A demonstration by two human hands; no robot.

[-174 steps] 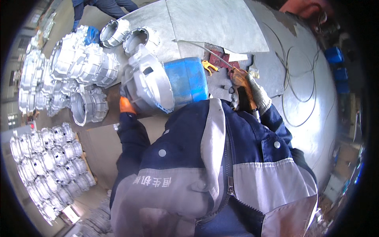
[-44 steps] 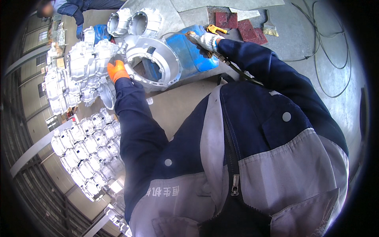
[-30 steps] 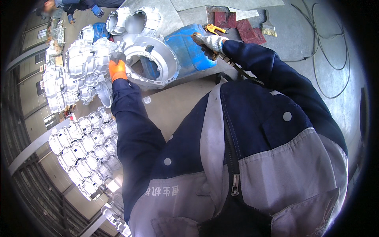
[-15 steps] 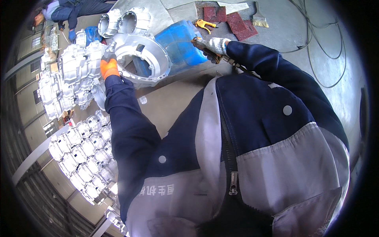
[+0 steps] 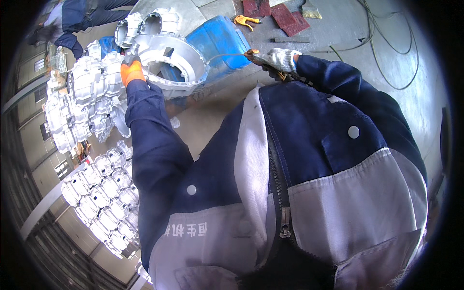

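Observation:
A large silver bell-shaped metal housing point(image 5: 176, 63) lies tilted against a blue plastic drum point(image 5: 220, 41). My left hand point(image 5: 130, 71), in an orange glove, grips the housing's left rim. My right hand point(image 5: 280, 60), in a white glove, is closed around a torch-like tool with a thin wire tip point(image 5: 227, 55) reaching toward the housing's right rim. My blue and grey work jacket fills the lower half of the view.
Stacks of similar silver housings point(image 5: 82, 101) stand at the left, with more rows point(image 5: 104, 193) lower left. Another person in blue point(image 5: 79, 19) crouches at the top left. Red bricks point(image 5: 278, 12), an orange-handled tool point(image 5: 244, 20) and cables point(image 5: 386, 48) lie on the concrete floor.
The view has shifted so the housing and drum sit higher in the picture. My left hand has kept its hold on the rim; my right hand has brought the tool tip nearer the housing.

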